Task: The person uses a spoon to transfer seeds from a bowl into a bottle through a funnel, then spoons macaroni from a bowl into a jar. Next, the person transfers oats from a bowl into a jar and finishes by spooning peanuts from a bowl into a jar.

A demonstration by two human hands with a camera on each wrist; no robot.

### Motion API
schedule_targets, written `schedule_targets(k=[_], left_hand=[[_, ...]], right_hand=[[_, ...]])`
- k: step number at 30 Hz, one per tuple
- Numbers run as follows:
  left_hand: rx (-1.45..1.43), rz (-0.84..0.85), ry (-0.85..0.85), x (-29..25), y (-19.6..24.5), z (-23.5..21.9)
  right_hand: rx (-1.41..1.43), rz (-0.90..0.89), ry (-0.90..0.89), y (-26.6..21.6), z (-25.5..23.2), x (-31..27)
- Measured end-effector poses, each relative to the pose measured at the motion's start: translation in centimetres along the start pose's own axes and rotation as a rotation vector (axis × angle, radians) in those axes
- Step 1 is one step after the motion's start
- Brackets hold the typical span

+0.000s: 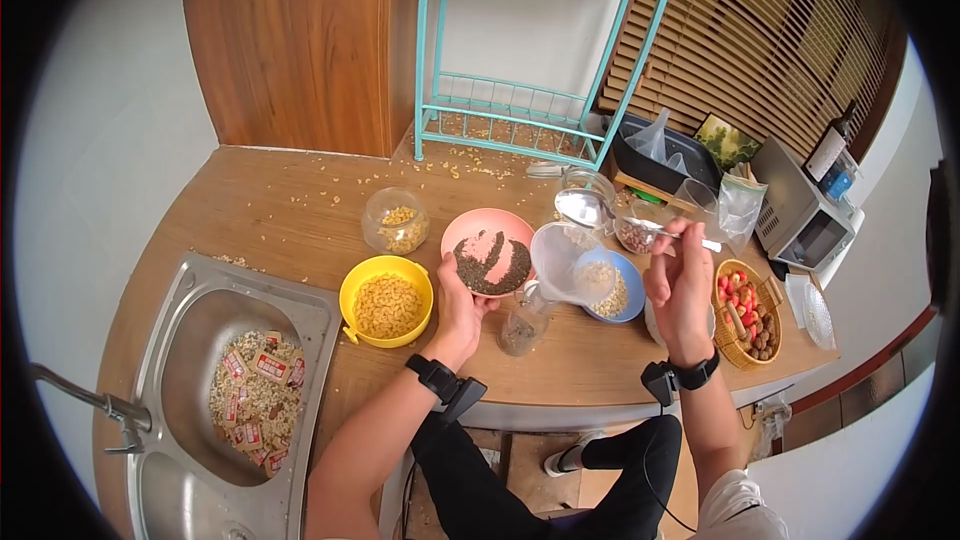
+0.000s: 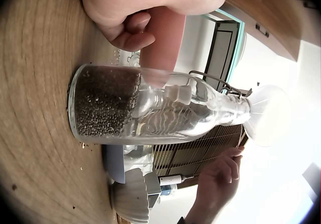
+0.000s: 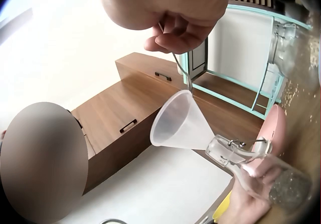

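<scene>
My left hand [image 1: 460, 315] holds a pink bowl [image 1: 488, 214] of small dark seeds by its near side, thumb at the rim. Beside it on the counter stands a clear swing-top glass bottle [image 2: 165, 108], its lower part filled with dark seeds. A translucent plastic funnel [image 3: 185, 126] sits in the bottle's mouth. My right hand [image 1: 684, 295] is raised to the right of the funnel and pinches the handle of a metal spoon [image 1: 583, 208]. In the head view, the spoon's bowl lies just beyond the funnel's rim.
Left of the pink bowl are a yellow bowl [image 1: 345, 292] of macaroni and a glass jar [image 1: 372, 227]. A blue bowl [image 1: 632, 314] of oats and a wicker basket [image 1: 745, 345] stand to the right. Behind is a turquoise rack [image 1: 510, 143]; the sink [image 1: 185, 315] holds oats and packets.
</scene>
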State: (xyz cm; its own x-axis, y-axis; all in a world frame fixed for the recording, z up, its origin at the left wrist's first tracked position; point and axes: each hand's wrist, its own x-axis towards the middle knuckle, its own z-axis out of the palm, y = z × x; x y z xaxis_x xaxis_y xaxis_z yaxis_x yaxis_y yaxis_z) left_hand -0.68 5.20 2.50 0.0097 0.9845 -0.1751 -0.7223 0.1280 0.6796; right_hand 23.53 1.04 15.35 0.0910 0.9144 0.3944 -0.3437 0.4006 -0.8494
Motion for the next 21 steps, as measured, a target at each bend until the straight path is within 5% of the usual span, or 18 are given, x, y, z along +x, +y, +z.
schedule_targets(k=[10, 21], left_hand=[[0.022, -0.028, -0.030, 0.6, -0.5, -0.8], [-0.029, -0.005, 0.003, 0.2, -0.2, -0.1]], right_hand=[[0.166, 0.129, 0.027, 6.2, 0.3, 3.2], [-0.093, 0.224, 0.014, 12.3, 0.1, 3.5]])
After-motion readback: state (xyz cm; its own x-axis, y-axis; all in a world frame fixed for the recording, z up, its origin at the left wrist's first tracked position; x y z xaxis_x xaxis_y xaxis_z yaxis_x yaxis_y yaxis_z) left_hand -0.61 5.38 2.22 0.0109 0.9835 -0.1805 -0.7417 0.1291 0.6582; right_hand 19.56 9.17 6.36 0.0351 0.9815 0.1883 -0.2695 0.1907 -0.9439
